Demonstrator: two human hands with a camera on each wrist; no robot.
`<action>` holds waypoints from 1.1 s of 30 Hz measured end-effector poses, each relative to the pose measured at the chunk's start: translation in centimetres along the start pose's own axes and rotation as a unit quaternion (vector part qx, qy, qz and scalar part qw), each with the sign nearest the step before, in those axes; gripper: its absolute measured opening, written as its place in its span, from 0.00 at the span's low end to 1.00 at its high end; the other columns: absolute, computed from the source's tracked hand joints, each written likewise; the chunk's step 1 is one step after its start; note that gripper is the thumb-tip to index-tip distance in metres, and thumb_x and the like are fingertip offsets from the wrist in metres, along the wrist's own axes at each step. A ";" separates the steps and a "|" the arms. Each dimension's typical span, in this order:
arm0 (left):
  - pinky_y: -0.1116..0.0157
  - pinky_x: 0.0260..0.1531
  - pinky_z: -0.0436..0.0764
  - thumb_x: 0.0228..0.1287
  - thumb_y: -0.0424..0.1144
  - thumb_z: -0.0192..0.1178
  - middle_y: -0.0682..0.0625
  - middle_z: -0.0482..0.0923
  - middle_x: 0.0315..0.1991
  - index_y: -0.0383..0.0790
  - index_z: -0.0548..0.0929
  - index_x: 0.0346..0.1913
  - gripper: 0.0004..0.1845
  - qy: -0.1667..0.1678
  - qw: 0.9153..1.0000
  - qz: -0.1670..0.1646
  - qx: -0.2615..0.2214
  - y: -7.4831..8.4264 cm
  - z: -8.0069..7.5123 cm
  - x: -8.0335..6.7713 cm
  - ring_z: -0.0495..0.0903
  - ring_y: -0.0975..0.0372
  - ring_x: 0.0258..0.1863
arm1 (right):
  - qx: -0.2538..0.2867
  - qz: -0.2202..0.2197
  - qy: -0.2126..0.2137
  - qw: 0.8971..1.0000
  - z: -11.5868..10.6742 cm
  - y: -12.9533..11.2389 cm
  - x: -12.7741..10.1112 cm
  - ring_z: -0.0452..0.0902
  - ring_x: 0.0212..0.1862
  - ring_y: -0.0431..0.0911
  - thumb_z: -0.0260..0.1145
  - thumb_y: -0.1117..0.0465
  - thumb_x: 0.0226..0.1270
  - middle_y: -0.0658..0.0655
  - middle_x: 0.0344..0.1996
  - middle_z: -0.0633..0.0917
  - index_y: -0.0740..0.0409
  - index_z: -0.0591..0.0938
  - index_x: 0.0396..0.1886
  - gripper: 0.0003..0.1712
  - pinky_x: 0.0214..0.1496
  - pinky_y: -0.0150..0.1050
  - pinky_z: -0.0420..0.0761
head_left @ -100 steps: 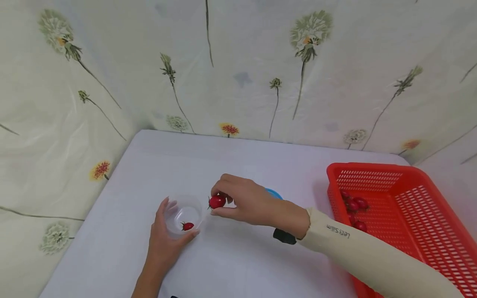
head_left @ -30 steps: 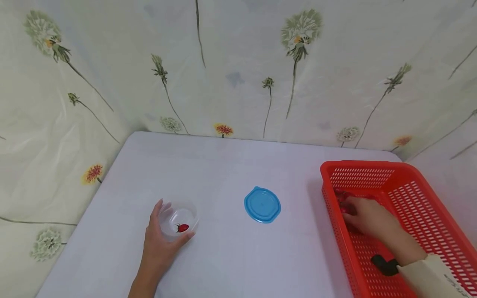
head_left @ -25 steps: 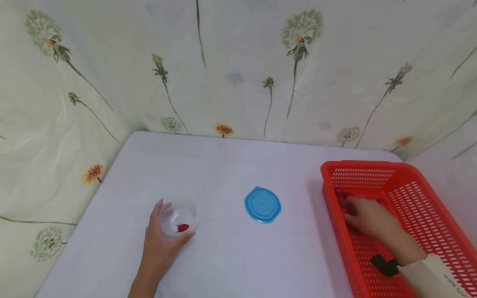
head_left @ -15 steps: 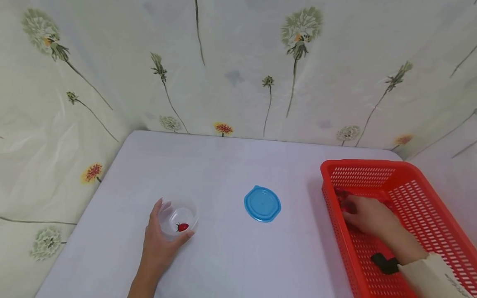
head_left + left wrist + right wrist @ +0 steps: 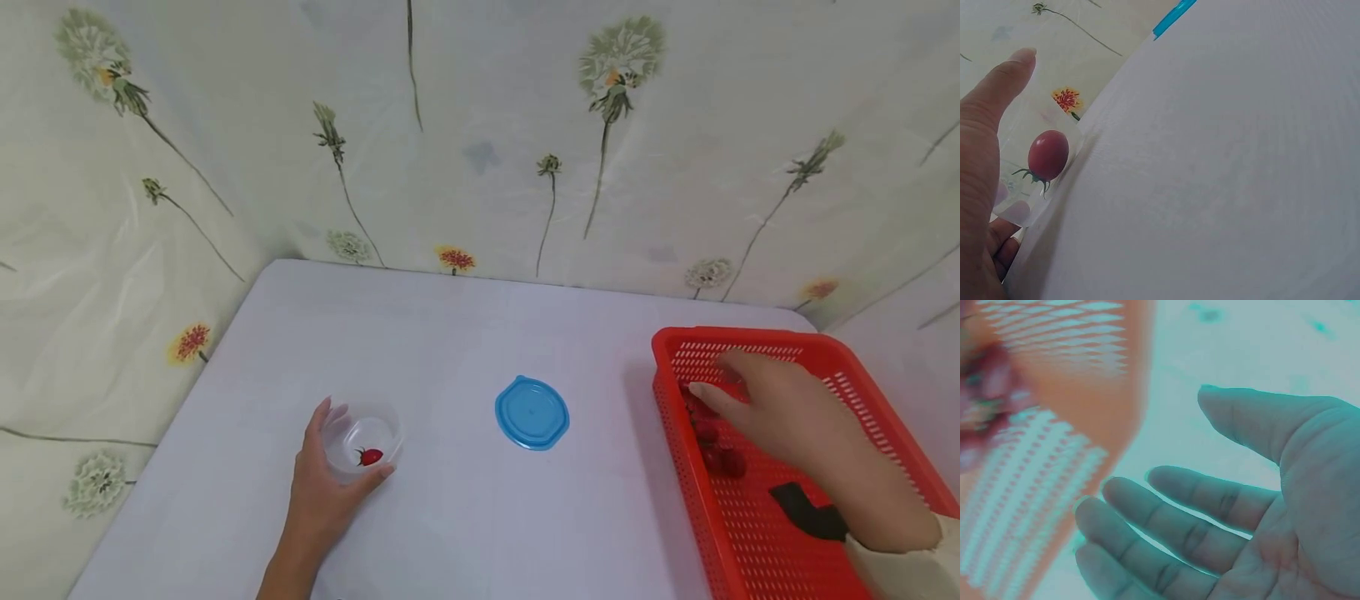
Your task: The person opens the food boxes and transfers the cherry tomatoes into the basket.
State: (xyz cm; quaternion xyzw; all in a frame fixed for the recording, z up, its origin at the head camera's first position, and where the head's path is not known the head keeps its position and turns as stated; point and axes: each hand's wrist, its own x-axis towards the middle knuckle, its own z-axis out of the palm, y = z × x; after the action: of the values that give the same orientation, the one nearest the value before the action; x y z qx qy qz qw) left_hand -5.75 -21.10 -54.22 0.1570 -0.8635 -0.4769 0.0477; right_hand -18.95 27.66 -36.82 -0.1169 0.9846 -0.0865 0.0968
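Observation:
My left hand point(image 5: 324, 483) curls its thumb and fingers around a clear round plastic container point(image 5: 330, 446) on the table. Inside lies one red cherry tomato point(image 5: 370, 457) with a green stem, also seen through the container wall in the left wrist view point(image 5: 1049, 155). Over the red basket point(image 5: 678, 475) on the right hovers my right hand point(image 5: 798, 417), its thumb and fingers spread apart. The right wrist view shows that hand's palm point(image 5: 1260, 550) holding nothing. Several cherry tomatoes point(image 5: 712, 446) lie along the basket's left side, partly hidden by the hand.
A blue lid point(image 5: 532, 412) lies flat on the white-covered table point(image 5: 450, 333), between the container and the basket. A flower-patterned sheet point(image 5: 480, 150) rises behind and to the left of the table.
My right hand, which earlier pinched a cherry tomato beside the container, went down among the basket's tomatoes and now has lifted off them without one. The left hand stays on the container.

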 end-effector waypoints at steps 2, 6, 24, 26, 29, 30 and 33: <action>0.32 0.65 0.70 0.49 0.64 0.80 0.54 0.62 0.77 0.62 0.47 0.84 0.66 0.000 1.000 0.000 0.005 0.0 -0.1 0.0 0.61 0.48 0.75 | 0.008 -0.010 0.007 1.000 -0.8 -2.2 0.0 0.81 0.47 0.63 0.76 0.42 0.65 0.67 0.47 0.85 0.69 0.77 0.65 0.42 0.45 0.66 0.85; 0.32 0.64 0.70 0.49 0.64 0.80 0.53 0.62 0.77 0.61 0.47 0.84 0.65 0.002 1.000 0.000 0.007 0.0 -0.1 0.0 0.61 0.48 0.75 | 0.030 -0.071 0.021 0.997 -1.5 -7.8 0.4 0.83 0.50 0.60 0.75 0.44 0.67 0.65 0.53 0.86 0.62 0.80 0.65 0.36 0.47 0.59 0.87; 0.31 0.67 0.64 0.50 0.61 0.81 0.53 0.64 0.77 0.60 0.48 0.84 0.65 0.018 0.999 0.034 0.007 -0.4 0.4 0.3 0.62 0.49 0.75 | 0.049 -0.408 -0.094 0.907 7.5 -26.3 4.7 0.81 0.61 0.44 0.68 0.52 0.77 0.51 0.61 0.84 0.55 0.81 0.68 0.24 0.63 0.37 0.80; 0.32 0.68 0.63 0.51 0.59 0.81 0.53 0.65 0.77 0.59 0.48 0.84 0.64 0.023 0.999 0.043 0.003 -0.5 0.3 0.4 0.62 0.49 0.75 | 0.056 -0.413 -0.091 0.904 8.4 -27.7 5.1 0.81 0.59 0.42 0.67 0.52 0.77 0.51 0.60 0.85 0.54 0.81 0.67 0.23 0.61 0.35 0.80; 0.33 0.66 0.63 0.52 0.58 0.81 0.54 0.64 0.78 0.59 0.48 0.84 0.63 0.023 0.999 0.045 -0.004 -0.7 0.2 0.4 0.62 0.48 0.75 | 0.064 -0.423 -0.081 0.900 9.8 -29.5 6.0 0.82 0.52 0.40 0.68 0.54 0.77 0.51 0.56 0.86 0.54 0.83 0.64 0.21 0.54 0.31 0.81; 0.34 0.66 0.64 0.52 0.57 0.81 0.54 0.64 0.78 0.60 0.49 0.84 0.63 0.023 0.999 0.046 -0.008 -0.8 0.1 0.4 0.62 0.48 0.75 | 0.065 -0.423 -0.079 0.900 10.2 -30.0 6.3 0.81 0.49 0.39 0.68 0.54 0.77 0.51 0.55 0.86 0.54 0.83 0.63 0.19 0.51 0.30 0.81; 0.37 0.65 0.64 0.52 0.56 0.82 0.55 0.63 0.78 0.60 0.49 0.84 0.64 0.019 0.998 0.051 -0.018 -0.9 0.1 0.4 0.62 0.48 0.74 | 0.051 -0.413 -0.085 0.906 11.5 -31.1 7.1 0.79 0.42 0.38 0.68 0.56 0.77 0.49 0.47 0.87 0.54 0.85 0.57 0.14 0.44 0.27 0.79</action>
State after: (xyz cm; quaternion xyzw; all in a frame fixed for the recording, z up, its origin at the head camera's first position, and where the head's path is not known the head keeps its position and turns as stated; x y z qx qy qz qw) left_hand -5.99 -21.58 -55.07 0.1209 -0.8605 -0.4865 0.0910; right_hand -16.69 -5.55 -43.16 -0.5144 0.8308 -0.1585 0.1416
